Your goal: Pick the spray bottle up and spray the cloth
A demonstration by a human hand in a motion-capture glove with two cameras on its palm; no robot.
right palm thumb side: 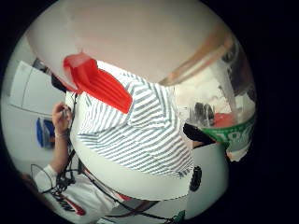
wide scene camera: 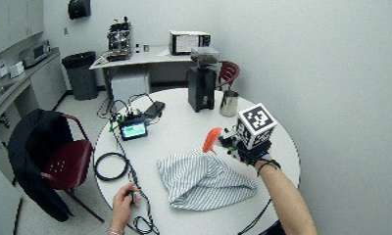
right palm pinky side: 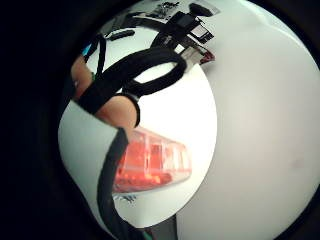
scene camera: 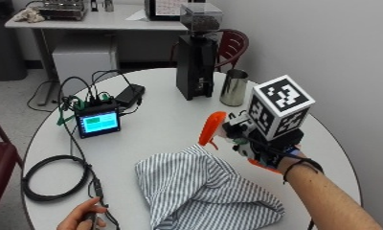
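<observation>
**Above the cloth, bottle in hand**

Over the round white surface [scene camera: 172, 129] my gloved right hand [scene camera: 268, 146] is raised, its fingers [right palm pinky side: 120, 112] curled round the spray bottle [scene camera: 212, 129] — the orange nozzle juts out past them toward the striped cloth [scene camera: 197, 191]. That cloth lies bunched on the surface just below and beside the nozzle, apart from it. My bare hand [scene camera: 83, 218] rests at the near edge on a black cable [scene camera: 51, 177] — well away from the bottle.
</observation>
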